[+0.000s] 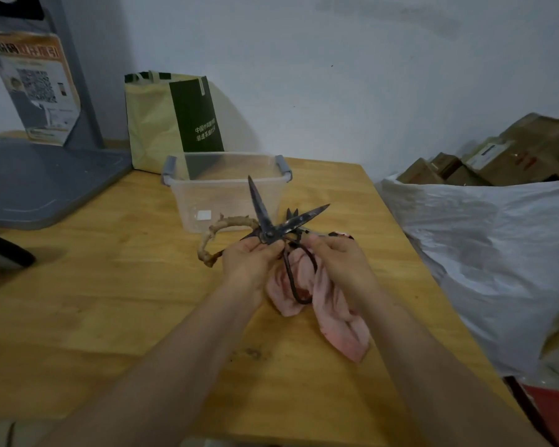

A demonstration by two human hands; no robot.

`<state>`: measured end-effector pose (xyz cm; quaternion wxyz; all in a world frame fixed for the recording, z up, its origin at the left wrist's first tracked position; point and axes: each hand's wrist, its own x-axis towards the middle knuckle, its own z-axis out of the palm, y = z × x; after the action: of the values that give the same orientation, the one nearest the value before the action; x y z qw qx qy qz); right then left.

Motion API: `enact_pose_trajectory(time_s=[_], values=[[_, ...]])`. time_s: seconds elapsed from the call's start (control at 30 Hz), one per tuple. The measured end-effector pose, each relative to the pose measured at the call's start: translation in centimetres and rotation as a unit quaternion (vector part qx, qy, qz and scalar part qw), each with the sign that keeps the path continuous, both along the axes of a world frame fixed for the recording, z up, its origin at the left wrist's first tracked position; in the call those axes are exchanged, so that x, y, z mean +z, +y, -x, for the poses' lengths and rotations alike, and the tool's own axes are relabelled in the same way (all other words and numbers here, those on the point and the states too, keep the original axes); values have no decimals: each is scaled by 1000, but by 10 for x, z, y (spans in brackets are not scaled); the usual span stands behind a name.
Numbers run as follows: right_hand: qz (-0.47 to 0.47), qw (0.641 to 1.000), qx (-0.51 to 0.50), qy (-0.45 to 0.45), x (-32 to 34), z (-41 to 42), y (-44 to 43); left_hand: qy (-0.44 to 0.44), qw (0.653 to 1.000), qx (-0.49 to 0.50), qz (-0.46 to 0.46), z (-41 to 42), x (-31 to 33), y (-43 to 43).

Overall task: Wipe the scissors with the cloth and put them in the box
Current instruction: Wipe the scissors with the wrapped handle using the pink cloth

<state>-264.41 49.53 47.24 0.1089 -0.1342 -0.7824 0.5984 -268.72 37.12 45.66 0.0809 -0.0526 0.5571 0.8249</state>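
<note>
Both hands are closed on a pair of dark, tarnished metal scissors [268, 233]. The left hand [252, 258] is pinched around the shank just below the pivot, and the right hand [334, 258] is curled on the opposite handle. The scissors are held above the light wooden surface [110, 301] with the blades spread wide and pointed away, toward the clear plastic box with grey handles [188, 201] standing just behind. One long handle loop hangs over the crumpled pink cloth [339, 324] lying beneath the hands.

The scissors are judged stiff, all-metal and fairly heavy, with a rough patina rather than a slippery finish. With the points exposed, they are best held by the handles or at the pivot. The cloth is soft and limp, and is expected to bunch easily.

The second handle loop is hidden behind the left hand. Whether the cloth is gripped by either hand cannot be told. A second cutting tool [296, 216] is largely covered by the right blade and the right hand. A gnarled brown root [226, 225] is partly hidden behind the left hand.
</note>
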Motion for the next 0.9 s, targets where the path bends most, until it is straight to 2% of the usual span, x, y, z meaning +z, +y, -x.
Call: enact_pose_trajectory(time_s=[0.1, 0.27, 0.37, 0.47, 0.57, 0.67, 0.73, 0.9], values=[[-63, 997, -37, 4, 16, -6, 26, -14, 999, 4, 38, 7, -5, -10], [-126, 985, -33, 112, 45, -2, 45, 29, 991, -40, 126, 12, -13, -19], [-191, 959, -81, 195, 46, 11, 36, 67, 982, -77, 157, 11, -17, -16], [-284, 938, -71, 188, 21, 28, 16, 84, 980, -98, 152, 12, -21, -12], [-182, 973, -5, 144, -8, 41, 2, 100, 980, -99, 142, 16, -27, -9], [-115, 982, 45, 146, -24, 46, -3, 135, 977, -84, 145, 21, -33, -7], [-107, 981, 55, 155, -26, 46, -5, 156, 974, -78, 147, 25, -35, -5], [-167, 974, 63, 140, -29, 48, -2, 177, 972, -53, 144, 31, -40, 1]])
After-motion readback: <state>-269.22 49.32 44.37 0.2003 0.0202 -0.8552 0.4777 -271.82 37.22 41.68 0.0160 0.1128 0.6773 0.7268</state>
